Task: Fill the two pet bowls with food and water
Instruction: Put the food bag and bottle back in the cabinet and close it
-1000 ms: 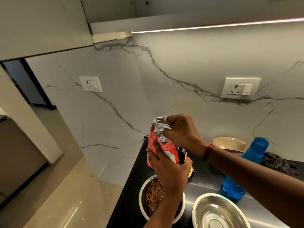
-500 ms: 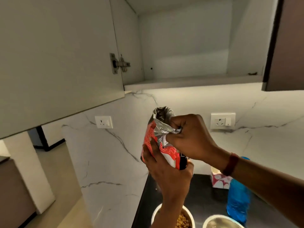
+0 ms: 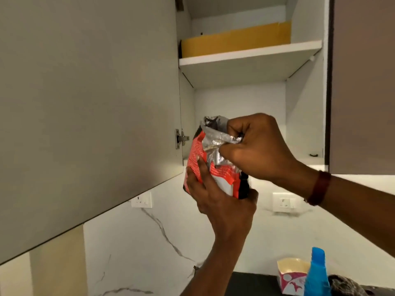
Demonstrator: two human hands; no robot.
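A red pet food bag (image 3: 213, 165) with a crumpled silver top is held up in front of an open wall cabinet. My left hand (image 3: 222, 201) grips the bag from below and behind. My right hand (image 3: 256, 150) pinches the folded silver top of the bag. A blue water bottle (image 3: 316, 274) stands on the dark counter at the bottom right. The two pet bowls are out of view below the frame.
The open cabinet door (image 3: 89, 103) hangs at the left. Inside, a white shelf (image 3: 250, 54) carries a yellow box (image 3: 235, 39); the lower cabinet floor looks bare. A paper carton (image 3: 292, 276) and a dark cloth (image 3: 346, 285) sit by the bottle. Wall sockets (image 3: 283, 201) flank my hands.
My view has tilted upward: the bowls have dropped out of sight and the cabinet interior now shows. Both hands have risen with the bag, the right still folding its top.
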